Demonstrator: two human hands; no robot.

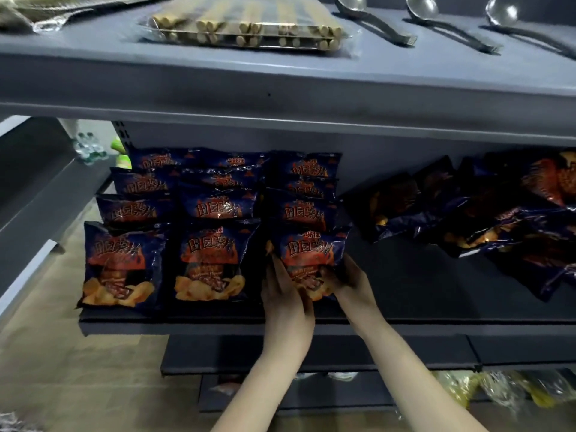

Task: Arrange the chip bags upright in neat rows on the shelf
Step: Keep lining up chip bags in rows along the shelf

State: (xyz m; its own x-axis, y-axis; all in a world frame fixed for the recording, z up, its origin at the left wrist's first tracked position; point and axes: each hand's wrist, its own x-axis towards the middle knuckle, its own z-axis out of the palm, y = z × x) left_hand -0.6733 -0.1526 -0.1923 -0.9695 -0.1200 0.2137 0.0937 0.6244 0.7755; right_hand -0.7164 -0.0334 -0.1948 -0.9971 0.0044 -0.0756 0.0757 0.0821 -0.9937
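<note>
Your left hand (282,294) holds the left edge of the front chip bag (313,255), fingers lying up along that edge and thumb on its face. Your right hand (352,280) curls round its lower right corner, so both hands are clamped on it.

That bag stands upright at the front edge of the shelf (187,321), long axis vertical, top seal up, printed face toward you. It is dark blue with red-orange lettering and golden chips pictured low down.

Behind it, matching bags (307,188) stand in a file. Just to its left run the middle row (212,263) and, beyond that, the left row (123,266), also upright and facing you. Well apart to its right, a loose pile (486,219) of the same bags lies flat and tilted at mixed angles. Above it, the upper shelf (280,76) carries a pack of wooden sticks (246,29) and three ladles (374,20).
</note>
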